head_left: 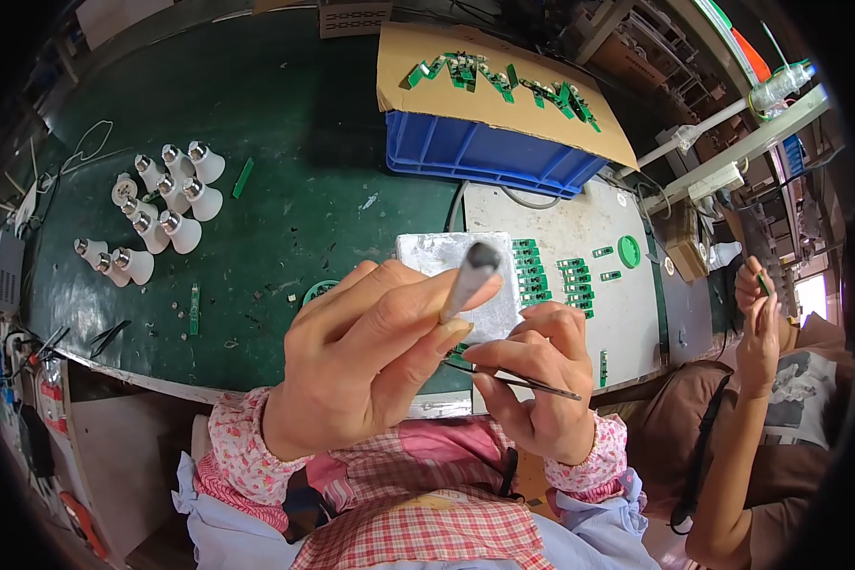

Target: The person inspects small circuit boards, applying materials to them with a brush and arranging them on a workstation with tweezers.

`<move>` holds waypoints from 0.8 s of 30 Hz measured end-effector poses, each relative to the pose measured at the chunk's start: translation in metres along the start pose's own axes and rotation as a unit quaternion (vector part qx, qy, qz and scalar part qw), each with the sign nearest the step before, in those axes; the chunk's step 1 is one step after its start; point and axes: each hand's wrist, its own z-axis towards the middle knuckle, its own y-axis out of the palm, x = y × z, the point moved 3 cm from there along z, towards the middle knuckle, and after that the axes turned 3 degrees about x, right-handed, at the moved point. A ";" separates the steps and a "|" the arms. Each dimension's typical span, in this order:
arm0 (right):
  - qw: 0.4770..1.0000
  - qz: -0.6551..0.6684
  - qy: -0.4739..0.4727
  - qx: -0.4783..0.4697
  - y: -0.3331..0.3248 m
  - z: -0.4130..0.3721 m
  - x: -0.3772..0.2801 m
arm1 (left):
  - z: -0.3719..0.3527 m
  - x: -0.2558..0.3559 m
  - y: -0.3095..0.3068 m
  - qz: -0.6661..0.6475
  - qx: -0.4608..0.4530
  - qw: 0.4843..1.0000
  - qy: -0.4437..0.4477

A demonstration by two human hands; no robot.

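Note:
My left hand (361,347) is closed in a pinch around a pale grey, pen-like stick (467,278), whose dark rounded end points up toward the camera. In my right hand (541,375) is a pair of dark tweezers (532,383), held between thumb and fingers. A bit of green circuit board (458,355) shows between the two hands near the tweezers' tips; what holds it is partly hidden. Behind both hands lies a silvery square block (427,251). Small green circuit boards (530,271) stand in rows to its right.
White bulb housings (180,231) stand at the left on the green mat (285,204). At the back, a blue crate (484,157) carries cardboard (503,109) with several boards on it. A green ring (629,252) lies at right. Another person's hands (758,323) hold a small green piece.

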 end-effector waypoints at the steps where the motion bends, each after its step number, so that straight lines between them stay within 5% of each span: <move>1: 1.000 0.001 0.000 0.000 0.001 0.000 0.000 | 0.000 0.000 0.000 0.001 -0.001 1.000 -0.001; 24: 1.000 -0.003 -0.003 0.001 0.002 0.000 0.000 | -0.001 -0.001 -0.001 -0.006 -0.003 1.000 -0.004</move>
